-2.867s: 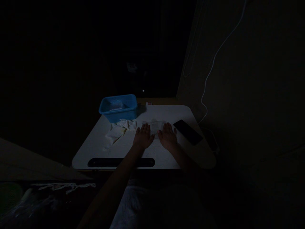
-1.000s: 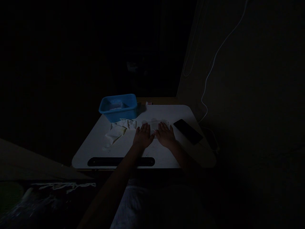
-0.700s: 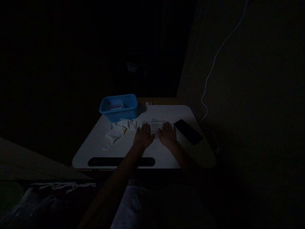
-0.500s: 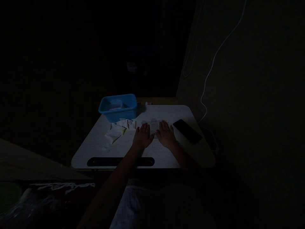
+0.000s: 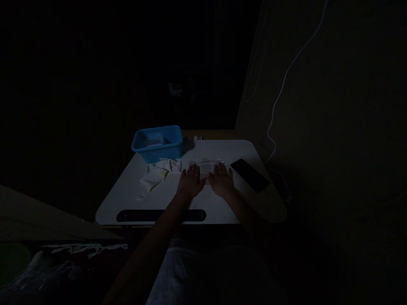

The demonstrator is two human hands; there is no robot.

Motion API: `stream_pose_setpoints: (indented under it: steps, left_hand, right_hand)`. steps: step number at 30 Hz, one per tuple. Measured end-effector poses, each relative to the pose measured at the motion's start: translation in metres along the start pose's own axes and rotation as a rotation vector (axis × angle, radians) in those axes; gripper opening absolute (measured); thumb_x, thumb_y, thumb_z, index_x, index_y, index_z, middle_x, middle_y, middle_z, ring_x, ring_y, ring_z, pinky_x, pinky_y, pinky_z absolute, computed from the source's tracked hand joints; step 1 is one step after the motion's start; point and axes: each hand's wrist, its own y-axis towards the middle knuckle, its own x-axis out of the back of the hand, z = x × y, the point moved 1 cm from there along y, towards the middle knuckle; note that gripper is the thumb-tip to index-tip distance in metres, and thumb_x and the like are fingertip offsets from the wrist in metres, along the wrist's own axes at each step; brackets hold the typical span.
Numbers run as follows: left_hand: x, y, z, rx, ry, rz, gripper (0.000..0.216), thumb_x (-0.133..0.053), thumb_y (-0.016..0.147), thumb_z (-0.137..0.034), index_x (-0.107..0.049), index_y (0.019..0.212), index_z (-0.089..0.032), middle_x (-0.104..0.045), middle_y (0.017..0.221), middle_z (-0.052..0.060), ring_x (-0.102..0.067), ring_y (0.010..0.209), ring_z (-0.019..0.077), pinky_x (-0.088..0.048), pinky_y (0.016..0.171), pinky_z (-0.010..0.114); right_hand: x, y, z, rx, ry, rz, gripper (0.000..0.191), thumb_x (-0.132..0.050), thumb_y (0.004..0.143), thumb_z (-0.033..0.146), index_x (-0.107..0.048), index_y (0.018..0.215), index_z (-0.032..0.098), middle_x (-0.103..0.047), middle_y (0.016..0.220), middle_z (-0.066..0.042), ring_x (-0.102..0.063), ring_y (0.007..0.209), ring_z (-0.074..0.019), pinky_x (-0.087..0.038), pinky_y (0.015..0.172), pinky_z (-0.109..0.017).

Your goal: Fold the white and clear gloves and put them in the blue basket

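My left hand (image 5: 190,183) lies flat on a clear plastic sheet or bag (image 5: 207,167), fingers stretched away from me. Beside it my right hand (image 5: 221,179) is also flat, with its fingers slightly spread over the right part of the plastic. The two thumbs point at each other with a small gap between them. In the dim light I cannot tell exactly what kind of plastic piece it is. Crumpled white and yellowish paper or wrapping (image 5: 155,174) sits to the left of my left hand. A dark phone (image 5: 250,174) rests to the right of my right hand.
A blue plastic basin (image 5: 160,150) with a clear packet inside stands at the back left of the white folding table (image 5: 127,197). A black slot (image 5: 140,215) runs along the near edge. Behind the table is a small spool (image 5: 198,137). A white cable (image 5: 280,95) hangs at the right.
My right hand has shifted slightly, its fingers now a little lower and pointing straighter ahead, so more of the plastic's far edge shows. The left hand stays almost where it was.
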Motion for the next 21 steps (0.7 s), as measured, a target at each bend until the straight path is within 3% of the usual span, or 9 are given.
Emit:
stream_pose_setpoints:
  steps: [8,14,21]
  left_hand:
    - [0.0002,0.0003,-0.0003,0.000,0.005,-0.001,0.061,-0.020,0.088,-0.045,-0.028,0.136,-0.007,-0.028,0.143,0.014,-0.024,0.132,0.0244,-0.022,0.105,0.044]
    - [0.0029,-0.0002,-0.0006,-0.003,0.018,0.010,0.059,-0.025,0.088,-0.042,-0.028,0.136,-0.008,-0.026,0.143,0.014,-0.023,0.133,0.0243,-0.023,0.105,0.043]
    - [0.0033,-0.0009,-0.0012,0.008,0.005,0.016,0.061,-0.021,0.088,-0.044,-0.027,0.136,-0.007,-0.026,0.144,0.014,-0.023,0.133,0.0241,-0.021,0.106,0.043]
  right_hand:
    - [0.0004,0.0004,-0.0028,-0.034,0.013,0.014,0.061,-0.022,0.090,0.044,-0.032,0.133,0.002,-0.028,0.141,-0.022,-0.023,0.132,-0.0286,-0.018,0.103,-0.049]
    - [0.0031,-0.0034,-0.0022,0.255,0.016,0.028,0.056,-0.018,0.091,0.045,-0.035,0.134,0.013,-0.031,0.142,-0.012,-0.023,0.133,-0.0231,-0.013,0.105,-0.049]
    - [0.0016,-0.0029,-0.0001,0.166,0.010,0.025,0.057,-0.018,0.091,0.044,-0.036,0.133,0.009,-0.032,0.141,-0.015,-0.025,0.132,-0.0248,-0.017,0.104,-0.050]
